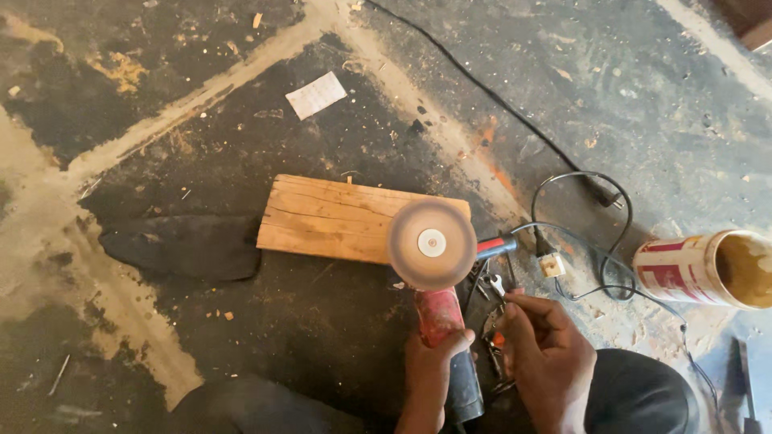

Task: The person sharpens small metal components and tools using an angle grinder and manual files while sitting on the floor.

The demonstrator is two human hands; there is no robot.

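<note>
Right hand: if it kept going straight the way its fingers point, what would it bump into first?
The right hand points up and left. Its fingertips already sit by a small spanner; just beyond is the grinder's red side handle. Depth is hard to judge.

A round tin (708, 269) lies on its side on the floor (241, 321), well to the right of the right grip (547, 354) and a little above it. Its open mouth faces right, showing a brownish inside. A white and red label (675, 269) wraps its wall; the print is too small to make out. Far up and to the left of the left grip (430, 362), beyond the wooden board (338, 219), a small white rectangular slip (316, 95), perhaps paper or a loose label, lies flat on the floor.
</note>
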